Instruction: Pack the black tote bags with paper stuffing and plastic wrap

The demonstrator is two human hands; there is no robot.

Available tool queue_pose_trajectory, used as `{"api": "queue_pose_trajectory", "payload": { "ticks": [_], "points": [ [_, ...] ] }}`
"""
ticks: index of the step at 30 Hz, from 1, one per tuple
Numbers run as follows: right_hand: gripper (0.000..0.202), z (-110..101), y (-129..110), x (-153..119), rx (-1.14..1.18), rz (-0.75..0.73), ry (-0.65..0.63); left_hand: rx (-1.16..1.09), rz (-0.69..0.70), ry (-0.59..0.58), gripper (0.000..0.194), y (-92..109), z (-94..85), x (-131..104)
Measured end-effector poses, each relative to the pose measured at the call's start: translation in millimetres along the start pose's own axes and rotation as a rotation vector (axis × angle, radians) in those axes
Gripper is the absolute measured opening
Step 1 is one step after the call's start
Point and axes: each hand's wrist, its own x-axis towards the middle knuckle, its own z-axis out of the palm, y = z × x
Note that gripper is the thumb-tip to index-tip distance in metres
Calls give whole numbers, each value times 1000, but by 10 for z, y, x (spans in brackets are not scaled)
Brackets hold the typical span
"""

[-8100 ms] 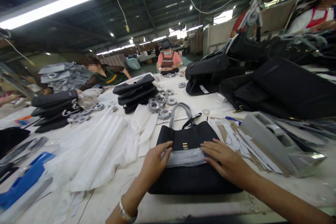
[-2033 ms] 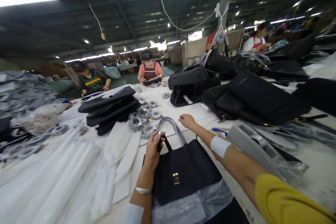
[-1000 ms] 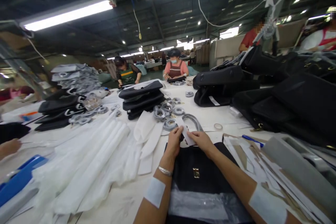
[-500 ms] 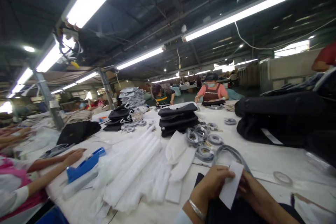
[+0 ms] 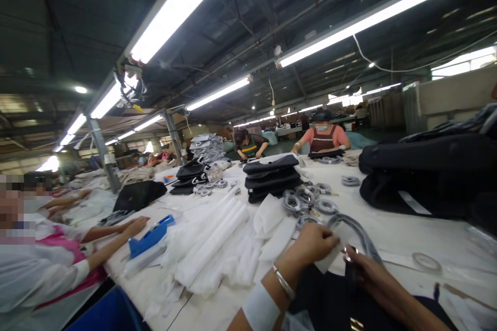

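A black bag [image 5: 326, 295] with a gold-coloured clasp lies in front of me at the lower right. My left hand [image 5: 316, 242], with a bracelet on its wrist, is closed in a pinch at a small white sheet [image 5: 332, 257] above the bag. Close beside it, my right hand [image 5: 367, 269] grips a black strap [image 5: 350, 275] with a shiny metal ring at its top. A grey strap [image 5: 359, 232] curves up behind both hands. Part of the white sheet is hidden behind my fingers and the strap.
Coiled grey straps [image 5: 298, 199] lie beyond my hands, near stacked black bags [image 5: 272, 178]. White wrapping sheets [image 5: 213, 248] spread to the left, beside a blue tape dispenser [image 5: 151, 238]. A large black pile [image 5: 419, 176] stands right. A co-worker's arms [image 5: 112, 248] reach in from the left.
The view has turned slightly left. My left hand has moved up with the white sheet, which both hands were at before. My right hand now grips the black strap near its ring.
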Motion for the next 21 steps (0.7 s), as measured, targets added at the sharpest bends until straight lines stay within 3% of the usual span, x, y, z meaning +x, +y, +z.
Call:
{"api": "queue_pose_trajectory", "payload": {
  "ticks": [3,7,12,17,21],
  "points": [
    [22,61,-80,-85,44,53,-65,-332,-38,91,24,8,13,-140],
    [6,92,-185,-172,125,70,-28,-769,-270,142,39,-252,158,-402],
    [6,80,-188,-157,135,86,95,-856,-411,187,38,-595,268,-633],
    [23,117,-143,-167,91,113,60,-875,-393,209,42,-640,291,-669],
    [19,120,-122,-150,146,133,66,-861,-385,251,45,-690,309,-644]
  ]
}}
